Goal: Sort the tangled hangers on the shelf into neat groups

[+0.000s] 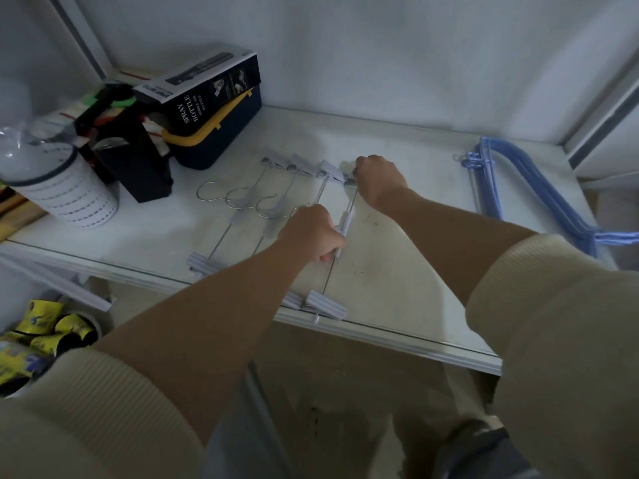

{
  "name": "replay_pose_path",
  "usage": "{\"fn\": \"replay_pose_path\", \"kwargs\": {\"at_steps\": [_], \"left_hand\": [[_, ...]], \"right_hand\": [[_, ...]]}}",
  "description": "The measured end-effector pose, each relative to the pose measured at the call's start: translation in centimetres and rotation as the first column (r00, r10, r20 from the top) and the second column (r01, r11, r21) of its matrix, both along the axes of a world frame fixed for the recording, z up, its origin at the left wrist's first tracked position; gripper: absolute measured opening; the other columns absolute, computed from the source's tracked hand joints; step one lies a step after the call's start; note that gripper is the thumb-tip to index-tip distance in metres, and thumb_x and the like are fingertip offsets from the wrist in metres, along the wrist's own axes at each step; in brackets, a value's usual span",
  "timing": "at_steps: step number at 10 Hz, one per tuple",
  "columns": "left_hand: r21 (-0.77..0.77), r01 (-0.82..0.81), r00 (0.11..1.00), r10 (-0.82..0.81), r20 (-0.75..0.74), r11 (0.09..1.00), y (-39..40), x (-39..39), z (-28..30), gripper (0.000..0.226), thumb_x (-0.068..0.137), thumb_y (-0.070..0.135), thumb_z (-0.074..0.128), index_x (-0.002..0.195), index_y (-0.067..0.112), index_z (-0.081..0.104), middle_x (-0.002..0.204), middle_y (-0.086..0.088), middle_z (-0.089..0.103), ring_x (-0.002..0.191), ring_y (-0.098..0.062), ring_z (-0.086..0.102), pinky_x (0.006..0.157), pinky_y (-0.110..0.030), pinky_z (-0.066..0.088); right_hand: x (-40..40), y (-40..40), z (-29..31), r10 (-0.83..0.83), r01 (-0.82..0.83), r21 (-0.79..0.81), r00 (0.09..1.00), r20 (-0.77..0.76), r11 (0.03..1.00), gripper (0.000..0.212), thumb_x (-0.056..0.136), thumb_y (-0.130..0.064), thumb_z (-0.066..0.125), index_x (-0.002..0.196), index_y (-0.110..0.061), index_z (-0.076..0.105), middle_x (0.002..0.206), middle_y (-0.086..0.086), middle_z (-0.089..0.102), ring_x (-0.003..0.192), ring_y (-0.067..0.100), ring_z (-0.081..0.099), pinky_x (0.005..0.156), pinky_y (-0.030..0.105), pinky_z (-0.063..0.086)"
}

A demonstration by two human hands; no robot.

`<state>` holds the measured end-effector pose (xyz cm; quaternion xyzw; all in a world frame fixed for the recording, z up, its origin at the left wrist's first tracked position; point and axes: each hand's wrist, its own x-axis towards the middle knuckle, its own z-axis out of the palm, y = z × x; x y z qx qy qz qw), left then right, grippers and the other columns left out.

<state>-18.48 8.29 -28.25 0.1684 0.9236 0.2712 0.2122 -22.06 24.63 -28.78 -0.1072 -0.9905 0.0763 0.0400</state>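
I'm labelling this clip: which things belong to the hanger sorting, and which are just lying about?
Job:
- grey metal clip hangers, gripped by left hand and right hand
- blue plastic hangers

Lying about:
- black spray bottle box
- navy toolbox with yellow handle
- white perforated cup

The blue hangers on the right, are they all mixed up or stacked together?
Stacked together. The blue hangers lie flat in one pile on the shelf, their hooks bunched at one end, apart from the grey clip hangers.
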Motion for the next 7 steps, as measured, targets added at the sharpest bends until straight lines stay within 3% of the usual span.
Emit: {"fn": "replay_pose_path", "kwargs": {"at_steps": [2, 3, 4, 5, 6, 7], "left_hand": [[-0.068, 0.042, 0.999, -0.044, -0.032, 0.997, -0.1, 0.2, 0.6, 0.016, 0.073, 0.011, 0.063, 0.068, -0.001, 0.073, 0.061, -0.01, 0.073, 0.063, -0.028, 0.074, 0.072, -0.041, 0.063], [-0.119, 0.056, 0.993, -0.067, -0.093, 0.991, -0.1, 0.3, 1.8, 0.019, 0.075, 0.011, 0.059, 0.062, 0.001, 0.069, 0.06, -0.01, 0.072, 0.061, -0.025, 0.073, 0.067, -0.031, 0.061], [-0.142, 0.078, 0.973, -0.107, -0.205, 0.987, 0.0, 0.6, 3.6, 0.023, 0.076, 0.015, 0.055, 0.054, 0.01, 0.054, 0.056, -0.005, 0.062, 0.055, -0.024, 0.065, 0.059, -0.029, 0.052], [-0.141, 0.089, 0.937, -0.13, -0.324, 0.986, 0.0, 1.5, 5.8, 0.02, 0.08, 0.011, 0.053, 0.06, 0.012, 0.049, 0.059, -0.002, 0.049, 0.055, -0.019, 0.049, 0.051, -0.026, 0.038], [-0.18, 0.124, 0.886, -0.191, -0.423, 0.976, 0.1, 2.3, 8.0, 0.01, 0.086, 0.017, 0.053, 0.084, 0.012, 0.062, 0.082, -0.006, 0.061, 0.075, -0.025, 0.058, 0.064, -0.03, 0.043], [-0.228, 0.153, 0.826, -0.251, -0.504, 0.961, 0.1, 3.6, 10.2, 0.022, 0.091, 0.028, 0.051, 0.098, 0.012, 0.065, 0.098, -0.009, 0.066, 0.091, -0.03, 0.062, 0.078, -0.035, 0.05]], "right_hand": [[0.9, -0.6, 0.7, -0.015, 0.015, -0.03, 1.0, 0.005, 0.999, 0.03, 0.092, -0.009, 0.042, 0.119, -0.003, 0.054, 0.122, 0.02, 0.056, 0.112, 0.039, 0.055, 0.084, 0.038, 0.046], [2.0, -1.0, 1.9, -0.032, 0.032, -0.021, 0.999, 0.004, 0.999, 0.03, 0.094, -0.015, 0.042, 0.121, -0.005, 0.052, 0.123, 0.018, 0.055, 0.113, 0.037, 0.054, 0.082, 0.036, 0.044], [3.6, -1.2, 3.2, -0.063, 0.063, -0.01, 0.998, -0.009, 0.998, 0.03, 0.095, -0.018, 0.041, 0.119, -0.006, 0.052, 0.123, 0.017, 0.055, 0.113, 0.036, 0.055, 0.078, 0.035, 0.04], [6.0, -1.4, 4.9, -0.096, 0.096, -0.013, 0.995, -0.005, 0.995, 0.032, 0.095, -0.02, 0.041, 0.122, -0.008, 0.051, 0.125, 0.016, 0.054, 0.113, 0.035, 0.055, 0.078, 0.035, 0.04], [8.7, -1.2, 6.6, -0.144, 0.144, -0.018, 0.989, 0.034, 0.989, 0.036, 0.096, -0.024, 0.041, 0.127, -0.01, 0.049, 0.129, 0.015, 0.053, 0.116, 0.034, 0.054, 0.08, 0.036, 0.042], [11.5, -1.1, 8.6, -0.197, 0.197, -0.009, 0.98, 0.026, 0.98, 0.039, 0.095, -0.028, 0.042, 0.129, -0.008, 0.047, 0.13, 0.016, 0.053, 0.118, 0.035, 0.053, 0.09, 0.04, 0.045]]}}
